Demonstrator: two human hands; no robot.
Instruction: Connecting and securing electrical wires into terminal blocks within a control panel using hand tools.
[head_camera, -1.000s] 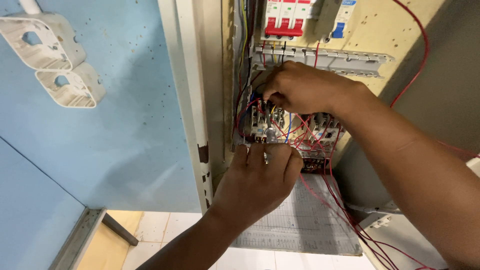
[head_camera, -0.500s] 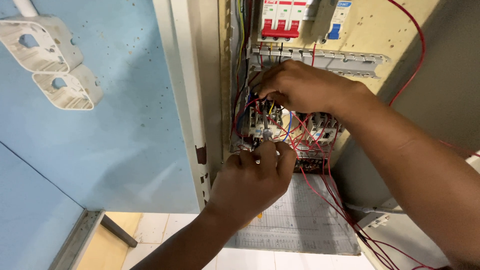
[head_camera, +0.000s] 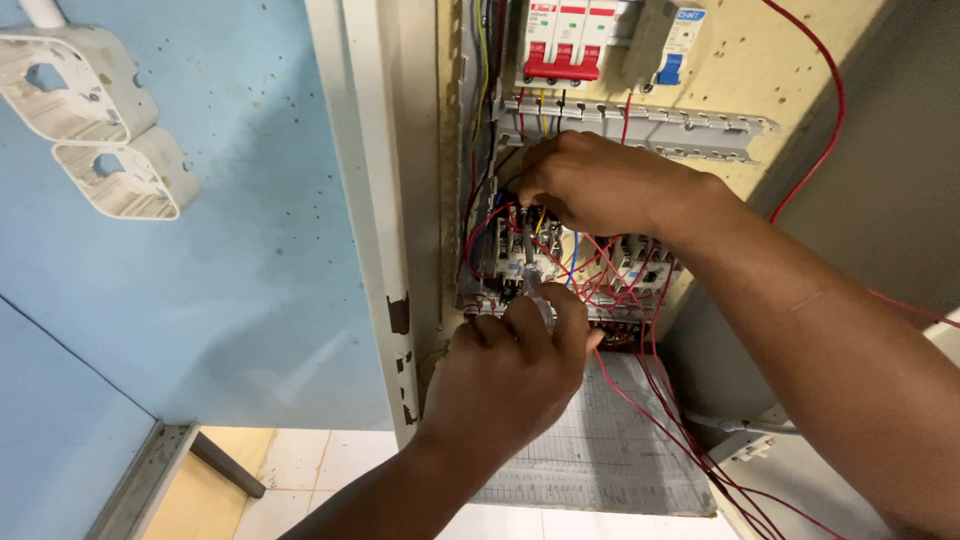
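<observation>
Left hand fisted, fingers curled tight round clear-handled screwdriver; slim shaft ran up-and-away, tip at contactor block. Right hand beyond, fingertips pinching red wire at terminals. Painted metal cabinet held tangled red wiring, slotted grey trunking, red-toggled breakers farthest.

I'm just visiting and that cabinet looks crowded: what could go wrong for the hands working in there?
1. The screwdriver in the left hand points into tightly packed terminals; a slip might bridge two contacts or nick a wire.
2. The right hand has bare fingers among the red wires; if anything is live, a shock seems possible.
3. Loose red loops hang near the forearm and could snag.
</observation>
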